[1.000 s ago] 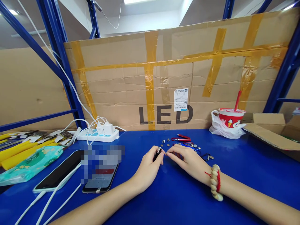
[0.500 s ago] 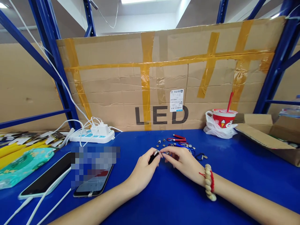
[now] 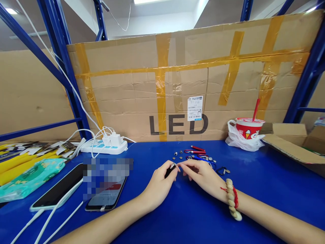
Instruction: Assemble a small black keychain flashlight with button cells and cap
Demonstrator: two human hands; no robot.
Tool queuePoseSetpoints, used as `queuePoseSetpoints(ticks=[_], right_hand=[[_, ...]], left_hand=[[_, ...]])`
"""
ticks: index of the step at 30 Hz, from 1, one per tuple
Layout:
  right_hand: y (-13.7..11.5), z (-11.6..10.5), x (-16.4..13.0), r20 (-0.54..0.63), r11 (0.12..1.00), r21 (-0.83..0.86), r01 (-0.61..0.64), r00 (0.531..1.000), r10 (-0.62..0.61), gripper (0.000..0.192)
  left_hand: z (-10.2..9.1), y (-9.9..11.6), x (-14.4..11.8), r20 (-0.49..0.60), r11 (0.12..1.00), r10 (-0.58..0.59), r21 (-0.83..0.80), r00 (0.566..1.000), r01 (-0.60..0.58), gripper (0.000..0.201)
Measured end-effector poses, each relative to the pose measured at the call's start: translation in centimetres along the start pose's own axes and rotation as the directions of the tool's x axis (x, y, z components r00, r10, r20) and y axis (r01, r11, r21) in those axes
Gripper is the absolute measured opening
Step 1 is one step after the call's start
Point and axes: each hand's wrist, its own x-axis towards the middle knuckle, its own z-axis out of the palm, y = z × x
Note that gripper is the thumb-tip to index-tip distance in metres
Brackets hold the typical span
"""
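Note:
My left hand [image 3: 160, 181] is closed around a small black cylinder with a silver end [image 3: 173, 166], which points up between thumb and forefinger. Close beside it, my right hand [image 3: 199, 171] has its fingers bent together, the forefinger reaching to the left fingertips. Whatever the right fingers pinch is too small or hidden to make out. Just beyond the hands lie red metal tubes [image 3: 195, 151], a blue tube [image 3: 200, 158] partly behind the right hand, a black clip ring [image 3: 221, 170] and several small silver discs [image 3: 180, 157].
Two phones, one dark with a pale case [image 3: 61, 188] and one lit [image 3: 106, 196], lie at left with white cables. Behind them is a power strip [image 3: 116, 148]. A red cup [image 3: 248, 128] in a plastic bag and an open cardboard box [image 3: 291, 149] stand at right.
The view has shifted slightly, so everything sits a little further right. The right fingers have drawn slightly away from the cylinder's silver end; the left hand keeps its hold.

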Motion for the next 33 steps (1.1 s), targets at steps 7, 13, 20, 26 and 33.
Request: queuePoseSetpoints(ticks=[7,13,20,26,33], right_hand=[[1.4,-0.1,0.7,0.077,0.993,0.115,-0.020,0.997,0.011,0.041],[1.8,0.2,0.9,0.141,0.951,0.288,-0.116,0.987,0.077,0.041],[1.2,0.0,0.8,0.108,0.960,0.257,-0.114,0.990,0.089,0.036],[0.5,0.0,0.4,0.065,0.983,0.184,-0.015,0.998,0.003,0.033],[-0.1,-0.1,0.0,0.002,0.999,-0.034,0.003,1.000,-0.003,0.036]], left_hand=[[0.0,0.0,0.0,0.001,1.000,-0.004,0.001,1.000,0.004,0.023],[-0.1,0.0,0.0,0.005,1.000,0.011,0.007,1.000,-0.011,0.025],[-0.1,-0.1,0.0,0.005,1.000,0.018,0.000,1.000,-0.018,0.025],[0.1,0.1,-0.1,0.020,1.000,0.012,-0.022,1.000,-0.011,0.022],[-0.1,0.1,-0.1,0.021,1.000,-0.008,-0.018,1.000,0.008,0.024]])
